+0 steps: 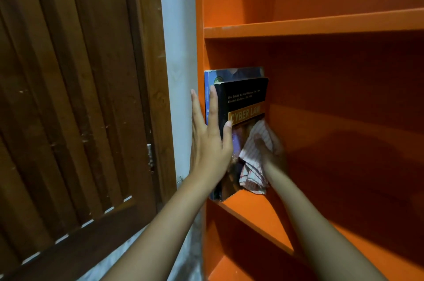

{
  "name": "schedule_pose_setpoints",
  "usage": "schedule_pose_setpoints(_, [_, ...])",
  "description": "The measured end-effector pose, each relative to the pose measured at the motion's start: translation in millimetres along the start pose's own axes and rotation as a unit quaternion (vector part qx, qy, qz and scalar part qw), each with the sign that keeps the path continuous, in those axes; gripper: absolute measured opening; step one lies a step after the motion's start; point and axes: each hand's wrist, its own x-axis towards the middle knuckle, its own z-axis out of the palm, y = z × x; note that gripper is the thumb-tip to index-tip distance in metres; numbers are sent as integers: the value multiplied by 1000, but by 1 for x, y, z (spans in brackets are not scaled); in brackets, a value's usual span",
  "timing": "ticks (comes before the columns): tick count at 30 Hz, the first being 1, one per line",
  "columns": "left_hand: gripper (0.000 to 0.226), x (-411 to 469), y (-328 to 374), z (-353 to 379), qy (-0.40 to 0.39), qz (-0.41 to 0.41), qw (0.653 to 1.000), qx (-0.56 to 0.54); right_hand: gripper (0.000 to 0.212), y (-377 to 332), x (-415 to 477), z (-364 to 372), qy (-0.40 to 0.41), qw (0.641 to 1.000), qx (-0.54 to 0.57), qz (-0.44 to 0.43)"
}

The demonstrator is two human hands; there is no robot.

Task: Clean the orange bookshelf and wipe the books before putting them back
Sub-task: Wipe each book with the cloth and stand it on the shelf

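Orange bookshelf (298,25): black book (243,97) and blue book (207,97) stand at the middle shelf's left end. Left hand (208,143), fingers straight, steadies the spines. Right hand (273,154), blurred, bunches a striped cloth (252,166) against the black cover. Wiping step; next move probably calls for firm bracing while the cloth covers the rest.

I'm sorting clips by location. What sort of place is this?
Probably a room in a home, though that is a guess: an orange bookshelf stands against a pale wall beside a slatted wooden door, and the right hand wipes its few books with a striped cloth.
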Motion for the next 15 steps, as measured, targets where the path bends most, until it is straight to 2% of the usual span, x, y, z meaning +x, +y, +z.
schedule_pose_setpoints(9, [71, -2, 2, -7, -12, -35, 999, -5, 44, -6, -9, -21, 10, 997, -70, -11])
schedule_pose_setpoints(15, [63, -1, 11, -33, -41, -64, 997, -3, 38, -46, -24, -33, 39, 991, -128, -10])
